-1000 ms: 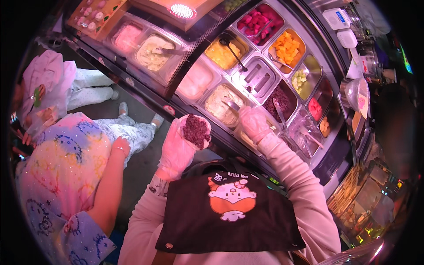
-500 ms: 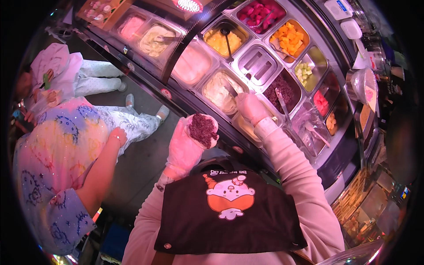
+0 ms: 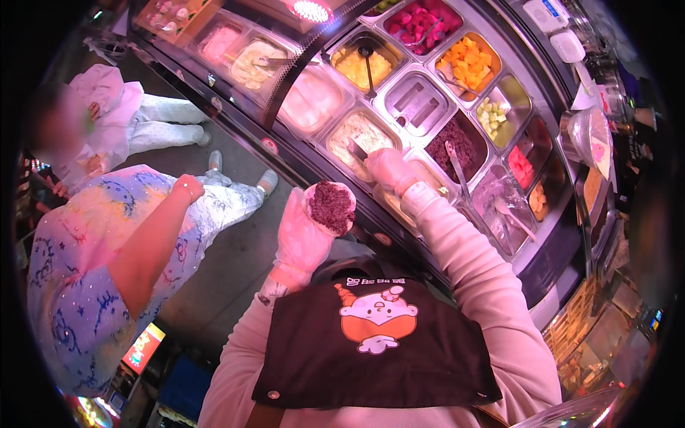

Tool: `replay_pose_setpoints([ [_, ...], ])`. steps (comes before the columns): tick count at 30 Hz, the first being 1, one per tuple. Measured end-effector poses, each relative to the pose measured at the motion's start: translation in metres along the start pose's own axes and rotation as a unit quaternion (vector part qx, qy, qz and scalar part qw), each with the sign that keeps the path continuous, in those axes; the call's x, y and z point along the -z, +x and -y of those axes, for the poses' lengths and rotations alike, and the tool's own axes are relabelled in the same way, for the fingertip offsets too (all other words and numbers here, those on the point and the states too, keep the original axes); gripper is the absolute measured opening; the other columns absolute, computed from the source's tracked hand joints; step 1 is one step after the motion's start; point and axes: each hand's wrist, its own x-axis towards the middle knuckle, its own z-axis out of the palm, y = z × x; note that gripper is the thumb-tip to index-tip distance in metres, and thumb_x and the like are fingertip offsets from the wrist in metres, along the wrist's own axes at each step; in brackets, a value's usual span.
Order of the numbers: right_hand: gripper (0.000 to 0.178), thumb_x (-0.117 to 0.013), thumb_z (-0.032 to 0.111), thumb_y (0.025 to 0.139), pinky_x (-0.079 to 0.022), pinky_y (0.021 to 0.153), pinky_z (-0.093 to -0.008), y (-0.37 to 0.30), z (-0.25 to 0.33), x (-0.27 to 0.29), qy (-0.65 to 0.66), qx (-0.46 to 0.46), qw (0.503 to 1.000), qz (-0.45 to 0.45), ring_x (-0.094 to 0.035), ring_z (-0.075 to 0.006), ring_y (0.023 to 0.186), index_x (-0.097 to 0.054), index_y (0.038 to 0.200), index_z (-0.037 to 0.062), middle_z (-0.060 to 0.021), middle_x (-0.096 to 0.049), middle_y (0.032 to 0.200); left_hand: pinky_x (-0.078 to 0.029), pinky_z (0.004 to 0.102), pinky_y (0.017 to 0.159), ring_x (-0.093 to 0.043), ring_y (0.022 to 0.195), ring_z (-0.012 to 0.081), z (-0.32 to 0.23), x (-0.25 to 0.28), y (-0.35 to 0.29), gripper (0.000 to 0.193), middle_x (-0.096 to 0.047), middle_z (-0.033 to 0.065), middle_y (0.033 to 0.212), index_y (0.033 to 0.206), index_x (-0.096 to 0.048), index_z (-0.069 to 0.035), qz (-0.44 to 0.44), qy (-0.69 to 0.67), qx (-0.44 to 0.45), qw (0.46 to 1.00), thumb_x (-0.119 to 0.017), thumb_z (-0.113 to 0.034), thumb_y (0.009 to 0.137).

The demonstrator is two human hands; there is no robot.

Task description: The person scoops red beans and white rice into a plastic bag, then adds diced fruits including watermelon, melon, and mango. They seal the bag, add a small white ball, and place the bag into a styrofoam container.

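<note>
My left hand, in a clear plastic glove, is closed around a pale round wrapper topped with dark purple, crumbly filling. It is held up just outside the counter's near edge. My right hand, also gloved, grips the handle of a flat metal spatula. The spatula's blade rests in a metal pan of whitish cream, its tip sunk in the cream. To the right of that hand sits a pan of the same-looking purple filling, with a utensil standing in it.
Other pans hold yellow mash, orange cubes, magenta cubes, green cubes and red pieces. A lidded pan sits among them. Beyond the counter's dark edge, at left, stand a person in tie-dye clothes and another in white.
My right hand has shifted a little left and nearer, drawing the spatula through the cream. The filled wrapper in my left hand has turned slightly upward. The person in tie-dye has moved.
</note>
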Motion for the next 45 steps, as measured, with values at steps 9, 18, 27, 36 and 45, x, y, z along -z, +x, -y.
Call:
replay_pose_setpoints([
  [9,0.026,-0.064,0.017,0.098,-0.034,0.044,-0.0322,-0.035,0.073,0.115,0.541,-0.334,0.772,0.019,-0.047,-0.0158,0.045,-0.064,0.073,0.0070,-0.0020,-0.049,0.056,-0.043,0.0566,0.115,-0.057,0.134,0.0390,-0.009,-0.006,0.033,0.069,-0.060,0.0201,0.145,0.146,-0.052,-0.002,0.045,0.016,-0.078,0.996,-0.043,-0.059,0.108],
  [18,0.063,-0.056,0.000,0.094,-0.055,0.060,-0.0472,-0.067,0.148,0.120,-0.044,-0.149,0.985,-0.077,-0.069,-0.0382,0.074,-0.041,0.155,-0.0002,-0.0209,-0.065,0.088,-0.033,0.0479,0.123,-0.047,0.143,0.0329,0.021,-0.074,0.067,0.090,-0.047,0.0177,0.157,0.157,-0.038,0.000,0.068,0.043,-0.079,0.994,-0.034,-0.072,0.104],
  [27,0.079,-0.061,-0.002,0.083,-0.054,0.055,-0.0454,-0.097,0.158,0.125,-0.016,-0.053,0.993,-0.102,-0.067,-0.0362,0.068,-0.036,0.158,-0.0037,-0.0173,-0.062,0.096,-0.042,0.0426,0.115,-0.056,0.134,0.0267,0.020,-0.095,0.063,0.060,-0.058,0.0127,0.146,0.148,-0.049,-0.001,0.064,0.039,-0.109,0.991,-0.048,-0.047,0.109],
  [36,0.075,-0.065,-0.003,0.084,-0.050,0.047,-0.0412,-0.093,0.117,0.177,-0.104,0.114,0.970,-0.185,-0.061,-0.0298,0.056,-0.049,0.156,0.0108,-0.0113,-0.063,0.095,-0.058,0.0404,0.100,-0.071,0.110,0.0217,0.008,-0.101,0.041,0.044,-0.071,0.0073,0.121,0.136,-0.060,-0.001,0.042,0.240,-0.147,0.959,-0.070,0.000,0.094],
  [45,0.053,-0.067,-0.008,0.086,-0.049,0.058,-0.0352,-0.094,0.123,0.213,0.163,0.106,0.964,-0.181,-0.059,-0.0280,0.060,-0.070,0.136,0.0095,-0.0102,-0.059,0.074,-0.053,0.0422,0.106,-0.069,0.114,0.0253,-0.005,-0.117,0.023,0.055,-0.071,0.0123,0.124,0.132,-0.062,-0.001,0.143,0.100,-0.075,0.982,-0.067,-0.046,0.101],
])
